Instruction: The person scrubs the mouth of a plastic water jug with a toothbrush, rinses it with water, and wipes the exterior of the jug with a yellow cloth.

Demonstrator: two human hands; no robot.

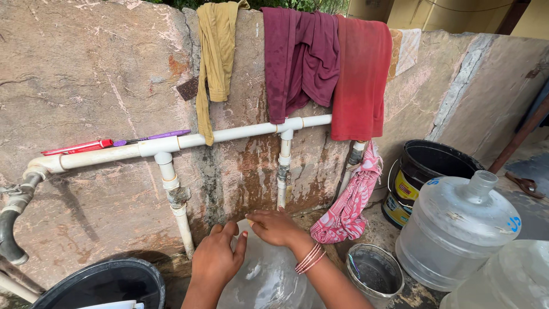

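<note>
Both hands grip the top of a clear water jug (266,280) below the white pipe (229,134). The left hand (217,257) clasps its shoulder; the right hand (277,226) closes over its mouth.

maroon cloth (300,57) | red towel (360,80) (both draped over wall) | black bucket (429,171) | small steel pot (374,274)

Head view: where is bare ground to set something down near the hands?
Little room. A wet strip lies between the pink cloth, steel pot and water jug. Both hands, left and right, crowd the clear jug below the pipes.
</note>
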